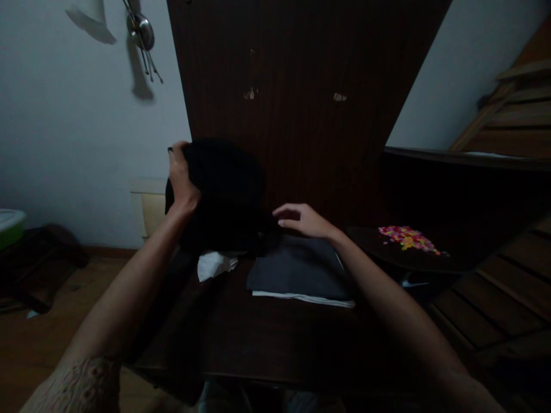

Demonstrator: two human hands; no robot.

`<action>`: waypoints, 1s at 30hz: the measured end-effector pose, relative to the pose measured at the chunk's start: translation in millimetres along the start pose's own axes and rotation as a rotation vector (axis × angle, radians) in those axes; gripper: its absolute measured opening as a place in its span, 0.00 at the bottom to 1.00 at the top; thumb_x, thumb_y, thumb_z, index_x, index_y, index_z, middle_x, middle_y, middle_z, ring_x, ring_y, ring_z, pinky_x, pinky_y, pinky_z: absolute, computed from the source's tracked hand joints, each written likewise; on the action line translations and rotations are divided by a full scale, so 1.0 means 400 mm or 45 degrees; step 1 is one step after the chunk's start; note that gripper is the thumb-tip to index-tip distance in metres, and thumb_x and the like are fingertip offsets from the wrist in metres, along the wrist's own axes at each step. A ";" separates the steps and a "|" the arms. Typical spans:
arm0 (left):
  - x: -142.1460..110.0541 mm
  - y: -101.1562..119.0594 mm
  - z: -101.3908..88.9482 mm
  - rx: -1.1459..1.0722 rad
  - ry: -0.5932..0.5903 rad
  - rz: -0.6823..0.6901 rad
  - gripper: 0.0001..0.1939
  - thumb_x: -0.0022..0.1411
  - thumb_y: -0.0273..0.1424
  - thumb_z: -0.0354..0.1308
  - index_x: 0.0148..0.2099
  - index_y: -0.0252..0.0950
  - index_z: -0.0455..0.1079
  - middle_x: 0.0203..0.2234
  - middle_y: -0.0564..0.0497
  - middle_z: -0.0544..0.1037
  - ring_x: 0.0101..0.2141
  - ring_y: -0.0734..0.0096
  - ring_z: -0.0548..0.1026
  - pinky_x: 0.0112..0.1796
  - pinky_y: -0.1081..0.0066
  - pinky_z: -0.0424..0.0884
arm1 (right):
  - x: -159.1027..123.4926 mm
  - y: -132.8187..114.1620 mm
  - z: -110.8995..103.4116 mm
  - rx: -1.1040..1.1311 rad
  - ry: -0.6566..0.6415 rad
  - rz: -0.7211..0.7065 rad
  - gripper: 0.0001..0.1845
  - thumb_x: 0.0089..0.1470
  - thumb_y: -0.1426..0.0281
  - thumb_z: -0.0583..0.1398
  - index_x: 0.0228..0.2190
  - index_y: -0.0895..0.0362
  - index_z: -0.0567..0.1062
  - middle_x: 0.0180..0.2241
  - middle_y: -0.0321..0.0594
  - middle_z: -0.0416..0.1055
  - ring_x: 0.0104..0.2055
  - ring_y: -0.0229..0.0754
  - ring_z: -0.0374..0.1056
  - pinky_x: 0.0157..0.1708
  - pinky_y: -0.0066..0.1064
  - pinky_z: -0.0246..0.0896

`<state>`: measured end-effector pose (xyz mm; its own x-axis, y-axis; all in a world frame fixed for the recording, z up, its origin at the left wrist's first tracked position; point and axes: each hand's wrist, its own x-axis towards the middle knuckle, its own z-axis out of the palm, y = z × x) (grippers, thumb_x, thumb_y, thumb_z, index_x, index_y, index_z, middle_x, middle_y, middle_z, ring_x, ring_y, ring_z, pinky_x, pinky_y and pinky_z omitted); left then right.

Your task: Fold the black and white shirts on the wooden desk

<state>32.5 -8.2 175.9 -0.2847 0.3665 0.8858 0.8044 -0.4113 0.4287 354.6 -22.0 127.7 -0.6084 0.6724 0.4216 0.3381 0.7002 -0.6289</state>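
Note:
A bulky black item, which looks like a soft bag, stands at the back left of the dark wooden table. My left hand grips its left side, fingers bent over the edge. Its details are lost in the dark. To the right of it my right hand hovers with thumb and fingers apart, holding nothing. Below that hand lies a folded dark grey cloth with a white layer showing along its front edge. A crumpled white tissue rests in front of the black bag.
Many small pink and yellow pieces lie on a dark surface at the right. Behind the table rises a tall dark wooden panel. A wall lamp hangs at upper left. Wooden slats stand far right; a green container is far left.

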 end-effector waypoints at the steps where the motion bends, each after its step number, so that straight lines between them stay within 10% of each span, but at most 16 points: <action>1: -0.034 -0.021 0.012 0.053 -0.153 -0.010 0.19 0.65 0.33 0.50 0.57 0.39 0.60 0.50 0.44 0.71 0.51 0.55 0.70 0.49 0.54 0.66 | -0.029 0.043 0.019 -0.140 -0.101 0.109 0.13 0.54 0.68 0.61 0.42 0.54 0.78 0.42 0.40 0.78 0.44 0.44 0.73 0.48 0.38 0.66; 6: -0.259 -0.107 0.091 0.488 -1.497 -0.216 0.25 0.49 0.35 0.61 0.51 0.39 0.71 0.37 0.40 0.79 0.43 0.47 0.77 0.43 0.54 0.72 | -0.154 0.228 0.096 -0.846 -0.358 0.757 0.16 0.58 0.63 0.60 0.43 0.59 0.78 0.46 0.53 0.76 0.49 0.51 0.72 0.47 0.36 0.64; 8: -0.334 -0.107 0.111 0.504 -1.584 -0.229 0.23 0.49 0.39 0.61 0.48 0.38 0.74 0.37 0.39 0.79 0.44 0.44 0.76 0.44 0.51 0.72 | -0.192 0.278 0.109 -0.986 -0.339 0.933 0.23 0.59 0.59 0.58 0.47 0.63 0.76 0.51 0.58 0.72 0.54 0.54 0.69 0.50 0.38 0.62; 12: -0.452 -0.080 0.132 0.626 -1.286 -0.310 0.46 0.51 0.56 0.56 0.66 0.36 0.56 0.61 0.27 0.61 0.62 0.23 0.53 0.49 0.29 0.57 | -0.233 0.342 0.126 -1.066 -0.190 1.125 0.31 0.61 0.54 0.54 0.53 0.66 0.72 0.57 0.62 0.65 0.58 0.58 0.64 0.52 0.42 0.59; 15: -0.511 -0.087 0.152 0.620 -1.239 -0.416 0.59 0.44 0.55 0.64 0.71 0.40 0.42 0.66 0.27 0.50 0.63 0.22 0.49 0.49 0.30 0.59 | -0.237 0.366 0.140 -1.125 -0.078 1.123 0.28 0.62 0.56 0.53 0.50 0.67 0.74 0.53 0.65 0.68 0.56 0.59 0.65 0.49 0.43 0.62; 23: -0.456 -0.124 0.163 0.340 -1.195 -0.137 0.24 0.55 0.24 0.55 0.55 0.36 0.63 0.50 0.41 0.71 0.48 0.55 0.74 0.47 0.62 0.70 | -0.218 0.369 0.137 -1.055 0.102 1.261 0.15 0.60 0.69 0.55 0.42 0.63 0.78 0.46 0.59 0.74 0.49 0.52 0.72 0.43 0.34 0.66; 30: -0.388 -0.147 0.093 0.044 -0.258 -0.069 0.25 0.51 0.23 0.58 0.53 0.34 0.61 0.48 0.41 0.66 0.52 0.54 0.67 0.55 0.56 0.64 | -0.147 0.297 0.016 -0.824 0.711 1.178 0.14 0.62 0.70 0.51 0.46 0.60 0.70 0.40 0.54 0.74 0.43 0.49 0.72 0.41 0.35 0.62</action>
<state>48.7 -9.8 6.8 -0.2198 0.5491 0.8063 0.8092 -0.3590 0.4651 425.7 20.3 23.8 0.3761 0.8722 0.3129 0.8603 -0.2033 -0.4674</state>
